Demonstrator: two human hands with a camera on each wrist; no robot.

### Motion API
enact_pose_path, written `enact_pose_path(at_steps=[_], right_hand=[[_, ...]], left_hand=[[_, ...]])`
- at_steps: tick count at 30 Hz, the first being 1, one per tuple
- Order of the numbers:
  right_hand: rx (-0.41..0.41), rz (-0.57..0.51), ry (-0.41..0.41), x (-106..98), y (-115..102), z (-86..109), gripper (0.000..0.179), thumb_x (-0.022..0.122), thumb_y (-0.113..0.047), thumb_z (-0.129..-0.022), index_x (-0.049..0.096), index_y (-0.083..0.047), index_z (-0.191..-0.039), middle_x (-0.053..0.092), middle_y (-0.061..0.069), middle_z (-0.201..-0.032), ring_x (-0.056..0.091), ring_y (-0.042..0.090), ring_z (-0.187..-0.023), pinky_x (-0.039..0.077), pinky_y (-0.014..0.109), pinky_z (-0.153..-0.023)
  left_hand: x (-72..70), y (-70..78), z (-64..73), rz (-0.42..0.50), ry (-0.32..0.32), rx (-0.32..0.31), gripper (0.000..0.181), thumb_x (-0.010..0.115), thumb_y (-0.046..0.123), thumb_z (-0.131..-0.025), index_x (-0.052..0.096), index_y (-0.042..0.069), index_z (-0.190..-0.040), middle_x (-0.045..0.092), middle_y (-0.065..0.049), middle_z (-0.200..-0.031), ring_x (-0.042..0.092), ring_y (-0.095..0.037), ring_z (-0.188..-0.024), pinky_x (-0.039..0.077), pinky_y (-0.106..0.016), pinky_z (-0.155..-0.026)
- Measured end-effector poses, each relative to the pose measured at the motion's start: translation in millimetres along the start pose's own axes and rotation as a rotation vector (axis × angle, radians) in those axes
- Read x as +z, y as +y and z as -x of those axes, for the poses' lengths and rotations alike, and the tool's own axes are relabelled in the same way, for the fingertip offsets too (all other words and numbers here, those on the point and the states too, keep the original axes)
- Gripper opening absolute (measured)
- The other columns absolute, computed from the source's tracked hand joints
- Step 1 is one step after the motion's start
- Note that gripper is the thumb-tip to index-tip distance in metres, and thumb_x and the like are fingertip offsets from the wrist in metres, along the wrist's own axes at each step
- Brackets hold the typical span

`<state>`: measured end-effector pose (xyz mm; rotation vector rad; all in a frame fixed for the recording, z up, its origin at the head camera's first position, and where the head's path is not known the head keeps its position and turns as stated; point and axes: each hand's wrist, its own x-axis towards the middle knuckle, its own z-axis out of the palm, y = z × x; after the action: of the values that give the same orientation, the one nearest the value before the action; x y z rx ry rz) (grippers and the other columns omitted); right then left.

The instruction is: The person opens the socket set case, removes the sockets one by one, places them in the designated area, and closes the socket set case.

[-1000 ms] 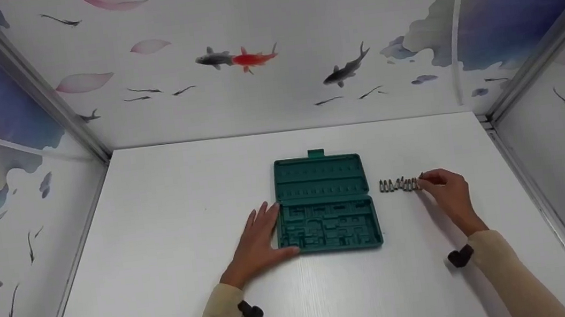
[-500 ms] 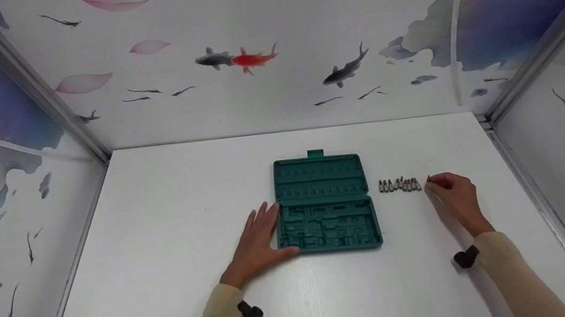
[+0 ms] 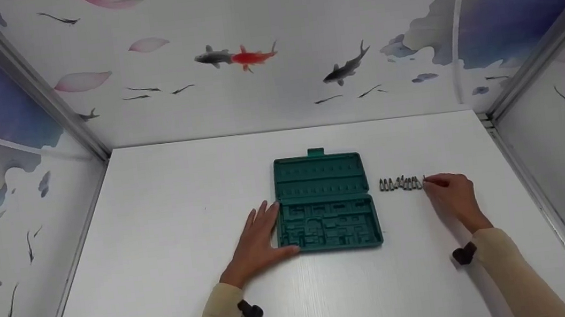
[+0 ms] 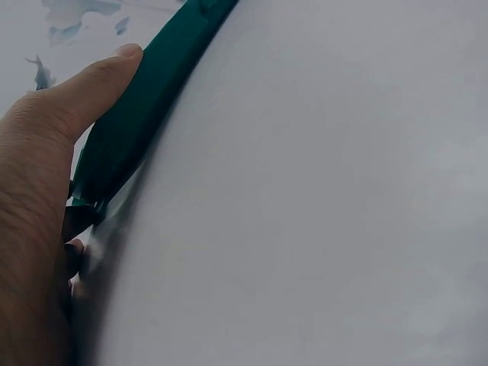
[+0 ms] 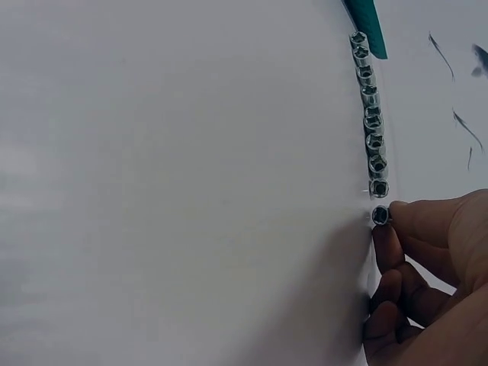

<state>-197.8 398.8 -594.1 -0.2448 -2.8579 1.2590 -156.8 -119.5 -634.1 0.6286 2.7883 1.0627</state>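
Note:
A green plastic tool case (image 3: 320, 176) lies unfolded on the white table, its lid toward the back and its moulded compartments toward the front. My left hand (image 3: 254, 244) rests along the case's left side with fingers extended, the thumb at the front corner. To the right of the case, several small metal sockets (image 5: 372, 118) stand in a row. Between thumb and fingers, my right hand (image 3: 455, 197) pinches one socket (image 5: 380, 216) at the row's right end. In the right wrist view a narrow gap parts it from its neighbour.
Printed wall panels with fish and leaf pictures enclose the table (image 3: 173, 193) at the back and sides. Metal rails (image 3: 542, 207) run along the side edges. A black wrist camera (image 3: 251, 312) sits at the left cuff, another (image 3: 465, 254) at the right.
My right hand first drew rightward from the row with the pinched socket, then came back slightly left toward the row's end. My left hand and the case stay in place.

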Motion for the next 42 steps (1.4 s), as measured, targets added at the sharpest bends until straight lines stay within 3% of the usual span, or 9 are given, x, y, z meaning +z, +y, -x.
enact_pose_path(at_steps=[5, 8, 11, 15, 20, 28, 35, 42], right_hand=[[0.027, -0.002, -0.025, -1.3, -0.9, -1.9, 0.042, 0.066, -0.029, -0.111, 0.076, 0.003, -0.135, 0.072, 0.026, -0.136, 0.065, 0.042, -0.129, 0.054, 0.046, -0.104], [0.044, 0.000, -0.042, -1.2, -1.4, -4.3, 0.042, 0.066, -0.029, -0.112, 0.075, 0.005, -0.135, 0.072, 0.027, -0.136, 0.064, 0.044, -0.130, 0.054, 0.054, -0.108], [0.054, 0.015, -0.059, -0.9, -2.6, -7.4, 0.041, 0.066, -0.027, -0.112, 0.075, 0.005, -0.135, 0.072, 0.027, -0.136, 0.064, 0.043, -0.129, 0.055, 0.050, -0.106], [0.052, 0.025, -0.057, -2.4, -8.8, -11.0, 0.040, 0.066, -0.027, -0.112, 0.075, 0.005, -0.134, 0.074, 0.025, -0.132, 0.066, 0.037, -0.120, 0.056, 0.031, -0.093], [-0.029, 0.020, 0.001, -3.9, -23.0, -14.1, 0.038, 0.068, -0.027, -0.111, 0.077, 0.004, -0.132, 0.076, 0.023, -0.124, 0.064, 0.027, -0.106, 0.051, 0.018, -0.076], [-0.218, 0.008, -0.049, 10.6, -45.6, -24.4, 0.043, 0.071, -0.032, -0.111, 0.075, 0.002, -0.135, 0.075, 0.020, -0.126, 0.063, 0.029, -0.114, 0.049, 0.027, -0.088], [-0.265, -0.016, -0.150, 26.2, -56.9, -35.0, 0.046, 0.069, -0.033, -0.112, 0.071, 0.002, -0.141, 0.073, 0.018, -0.133, 0.063, 0.031, -0.121, 0.050, 0.031, -0.097], [-0.314, -0.022, -0.255, 42.6, -68.1, -48.2, 0.050, 0.071, -0.033, -0.110, 0.067, 0.000, -0.147, 0.068, 0.019, -0.145, 0.061, 0.036, -0.131, 0.050, 0.055, -0.111]], left_hand=[[0.6, 1.9, -0.1, -0.014, -0.003, -0.003, 0.122, 0.074, 0.080, -0.089, 0.020, 0.018, -0.178, 0.022, -0.006, -0.184, 0.012, -0.024, -0.171, 0.005, -0.048, -0.139], [0.7, 2.1, 0.3, -0.007, -0.001, 0.001, 0.121, 0.075, 0.078, -0.089, 0.020, 0.017, -0.178, 0.021, -0.007, -0.184, 0.012, -0.025, -0.171, 0.005, -0.050, -0.139], [0.7, 1.0, 0.7, 0.000, 0.004, 0.007, 0.121, 0.075, 0.078, -0.089, 0.020, 0.018, -0.178, 0.021, -0.006, -0.184, 0.011, -0.025, -0.171, 0.004, -0.049, -0.139], [0.2, -0.8, 0.1, -0.009, 0.007, 0.007, 0.122, 0.074, 0.080, -0.089, 0.018, 0.020, -0.179, 0.019, -0.003, -0.184, 0.009, -0.021, -0.171, 0.003, -0.045, -0.139], [-0.7, -2.1, -1.3, -0.007, 0.012, 0.014, 0.120, 0.074, 0.078, -0.090, 0.020, 0.018, -0.178, 0.023, -0.002, -0.183, 0.011, -0.023, -0.171, 0.004, -0.047, -0.139], [-2.8, -3.1, -2.0, -0.028, 0.005, -0.011, 0.121, 0.073, 0.081, -0.089, 0.020, 0.018, -0.178, 0.023, -0.003, -0.183, 0.012, -0.023, -0.171, 0.004, -0.045, -0.139], [-0.5, -2.1, -1.7, -0.022, 0.013, 0.005, 0.122, 0.075, 0.079, -0.089, 0.021, 0.016, -0.178, 0.025, -0.004, -0.183, 0.013, -0.024, -0.171, 0.005, -0.046, -0.139], [2.3, -1.3, -0.2, 0.005, 0.015, -0.003, 0.122, 0.076, 0.079, -0.087, 0.021, 0.019, -0.178, 0.023, -0.003, -0.183, 0.011, -0.022, -0.171, 0.006, -0.048, -0.139]])
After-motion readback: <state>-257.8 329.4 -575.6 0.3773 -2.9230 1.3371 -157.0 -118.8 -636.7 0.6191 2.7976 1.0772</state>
